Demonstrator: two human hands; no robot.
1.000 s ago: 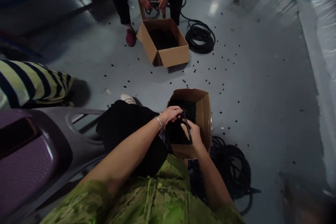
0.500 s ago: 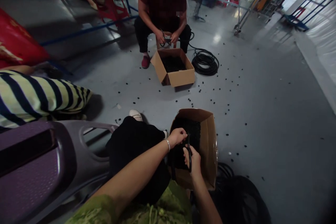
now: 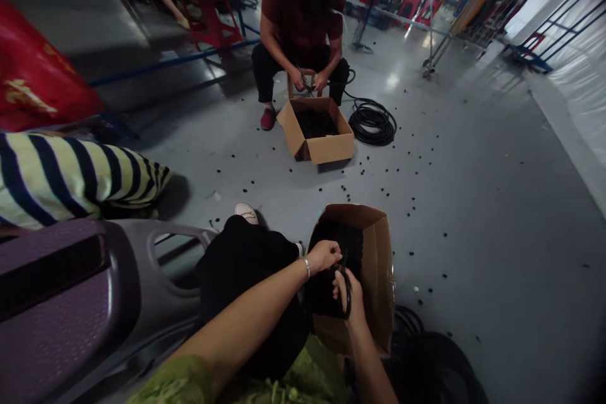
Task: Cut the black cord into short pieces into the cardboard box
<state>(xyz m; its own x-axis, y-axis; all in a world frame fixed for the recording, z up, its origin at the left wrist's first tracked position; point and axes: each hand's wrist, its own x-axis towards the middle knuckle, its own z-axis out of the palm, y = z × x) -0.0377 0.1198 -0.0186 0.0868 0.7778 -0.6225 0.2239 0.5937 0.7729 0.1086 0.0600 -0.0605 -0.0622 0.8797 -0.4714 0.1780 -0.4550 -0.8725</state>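
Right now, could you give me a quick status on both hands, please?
Left hand pinching the black tubing. Right hand gripping it over the near box. Nothing between them.

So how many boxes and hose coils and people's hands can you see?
Cardboard boxes: 2, the near box and the far box.
Black hose coils on the floor: 2, the far coil and the near coil.
Hands: 4, the left hand, the right hand and the seated person's two hands.
Total: 8.

The black tool in the right hand is too dark to identify. The hose coil runs off the bottom edge. The box hides the loose pieces' shapes.
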